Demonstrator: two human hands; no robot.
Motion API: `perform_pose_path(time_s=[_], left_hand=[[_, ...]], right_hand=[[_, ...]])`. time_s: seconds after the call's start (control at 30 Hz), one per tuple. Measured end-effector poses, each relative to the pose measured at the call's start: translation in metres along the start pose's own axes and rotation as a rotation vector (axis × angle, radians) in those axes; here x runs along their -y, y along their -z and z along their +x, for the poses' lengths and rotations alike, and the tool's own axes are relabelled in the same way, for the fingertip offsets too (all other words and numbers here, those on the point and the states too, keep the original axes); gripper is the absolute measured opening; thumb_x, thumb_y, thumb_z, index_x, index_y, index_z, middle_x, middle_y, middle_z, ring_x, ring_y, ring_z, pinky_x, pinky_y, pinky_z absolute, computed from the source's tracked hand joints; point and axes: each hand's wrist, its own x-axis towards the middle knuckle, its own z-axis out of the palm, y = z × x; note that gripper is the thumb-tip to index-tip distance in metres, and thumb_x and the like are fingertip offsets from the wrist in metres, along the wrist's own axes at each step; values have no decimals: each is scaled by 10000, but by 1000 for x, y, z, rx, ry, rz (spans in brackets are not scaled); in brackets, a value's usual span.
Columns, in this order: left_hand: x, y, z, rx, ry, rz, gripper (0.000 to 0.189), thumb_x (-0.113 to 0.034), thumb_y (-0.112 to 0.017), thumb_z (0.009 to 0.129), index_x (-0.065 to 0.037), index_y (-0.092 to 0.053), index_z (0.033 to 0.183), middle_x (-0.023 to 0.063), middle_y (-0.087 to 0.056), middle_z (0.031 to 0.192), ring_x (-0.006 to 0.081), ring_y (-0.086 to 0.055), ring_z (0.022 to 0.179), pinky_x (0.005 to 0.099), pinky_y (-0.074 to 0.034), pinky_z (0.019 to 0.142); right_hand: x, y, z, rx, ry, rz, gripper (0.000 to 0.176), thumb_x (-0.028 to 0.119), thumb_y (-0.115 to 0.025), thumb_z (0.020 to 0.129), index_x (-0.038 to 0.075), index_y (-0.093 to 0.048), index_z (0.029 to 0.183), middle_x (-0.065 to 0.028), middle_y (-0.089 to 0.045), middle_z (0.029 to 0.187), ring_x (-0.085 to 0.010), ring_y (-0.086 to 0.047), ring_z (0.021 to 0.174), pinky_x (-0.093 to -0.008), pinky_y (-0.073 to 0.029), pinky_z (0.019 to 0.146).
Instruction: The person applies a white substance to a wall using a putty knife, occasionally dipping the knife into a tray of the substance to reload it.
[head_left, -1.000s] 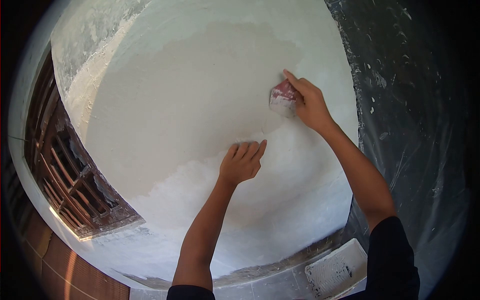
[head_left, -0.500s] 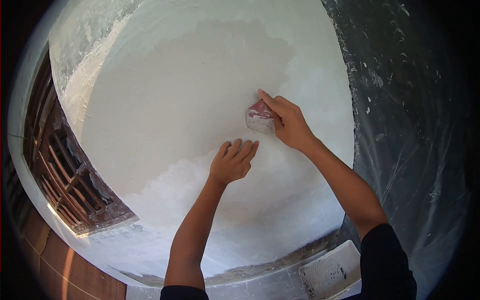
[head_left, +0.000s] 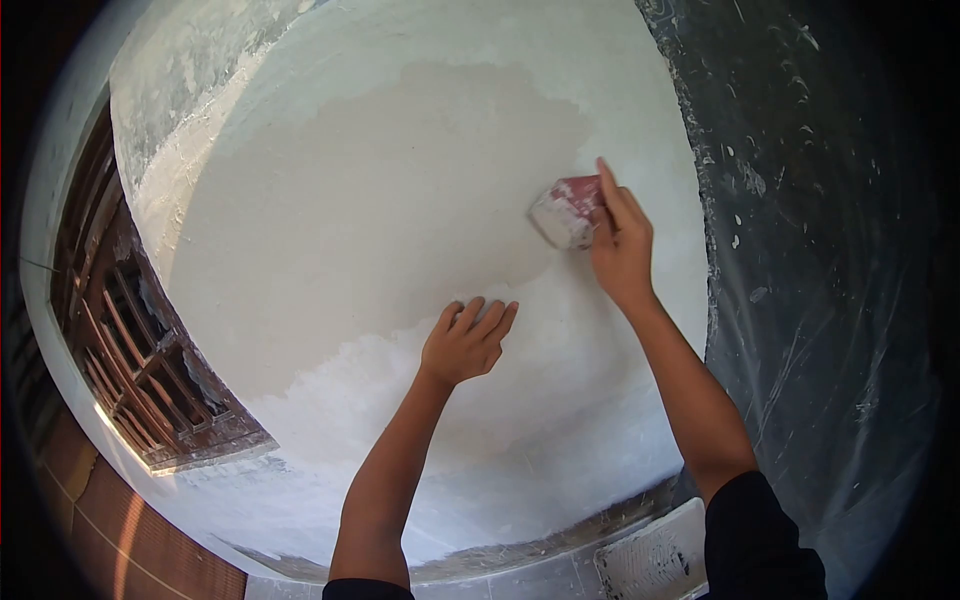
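My right hand (head_left: 625, 245) grips a red putty scraper (head_left: 568, 212) smeared with white putty. Its thumb and fingers pinch the scraper's right side, with one finger pointing up. The scraper lies at or very close to the wall (head_left: 350, 220), by the right part of a damp grey patch; whether its edge touches cannot be made out. Lower and to the left, my left hand (head_left: 465, 340) rests against the wall near the patch's lower border, fingers slightly spread and bent, nothing visible in them.
A brown wooden window frame with bars (head_left: 150, 350) is set in the wall at left. Dark plastic sheeting (head_left: 810, 300) hangs along the right side. At lower right, a white putty-stained tray (head_left: 655, 555) lies on the floor beside my right sleeve.
My right hand has moved up and right with the scraper, which has turned so its putty-covered blade faces lower left. My left hand stays in about the same place on the wall.
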Motion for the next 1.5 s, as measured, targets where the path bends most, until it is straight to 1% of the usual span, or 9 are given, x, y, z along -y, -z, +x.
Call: perform_pose_path(time_s=[0.23,0.43,0.57,0.73,0.9,1.03,1.2,1.37,1.5], left_hand=[[-1,2,1,-26,8,17,456,-199,-550,784,-183,-641,1230,-19,-569,1141,184,-536,1037,382,-449,860],[-2,3,2,-18,13,6,463,-202,-548,780,-198,-644,1233,-17,-575,1145,183,-542,1039,391,-450,866],[-1,2,0,-9,17,12,462,-199,-550,775,-204,-647,1227,-21,-575,1141,178,-540,1037,387,-447,870],[-2,6,4,-35,12,16,458,-187,-562,762,-187,-645,1213,-39,-560,1126,160,-525,1028,348,-446,854],[0,6,4,-17,14,13,456,-186,-563,761,-194,-648,1209,-41,-562,1122,156,-525,1026,352,-446,857],[-2,5,3,-23,21,-3,449,-189,-560,770,-201,-652,1210,-35,-572,1128,167,-533,1031,368,-446,861],[-2,1,0,-22,23,-6,447,-199,-556,783,-204,-650,1220,-26,-580,1146,178,-543,1033,386,-448,867],[0,6,5,-53,10,0,421,-187,-556,785,-175,-646,1196,-38,-568,1114,163,-533,1007,354,-440,836],[1,3,4,-63,4,-9,420,-186,-555,788,-164,-640,1199,-34,-568,1114,166,-531,1009,358,-438,843]], right_hand=[[-11,0,8,-123,-105,-56,604,-160,-468,822,20,-488,1398,-152,-568,903,-302,-588,786,-311,-484,744],[7,-14,-18,397,37,74,675,-198,-468,765,21,-484,1403,-168,-537,875,-301,-561,760,-310,-476,731],[-6,1,9,-125,-48,-86,637,-188,-444,791,11,-491,1394,-155,-563,900,-298,-592,783,-305,-483,733],[9,-16,-9,458,177,59,655,-196,-445,776,18,-494,1394,-167,-560,898,-296,-583,764,-307,-482,722],[-7,4,26,-99,19,-62,640,-180,-457,793,20,-489,1400,-150,-553,879,-265,-575,743,-288,-473,689],[20,-13,-9,397,156,67,695,-211,-479,735,28,-501,1388,-171,-533,875,-292,-567,762,-283,-469,710],[-8,-2,13,-100,53,-128,651,-194,-468,770,17,-502,1385,-169,-550,883,-301,-579,767,-296,-473,703],[16,-16,-24,405,75,99,667,-198,-466,744,19,-516,1372,-179,-537,866,-309,-556,744,-287,-473,708],[-13,-4,0,37,-10,-88,643,-178,-459,768,20,-514,1378,-159,-560,875,-278,-580,760,-288,-475,716]])
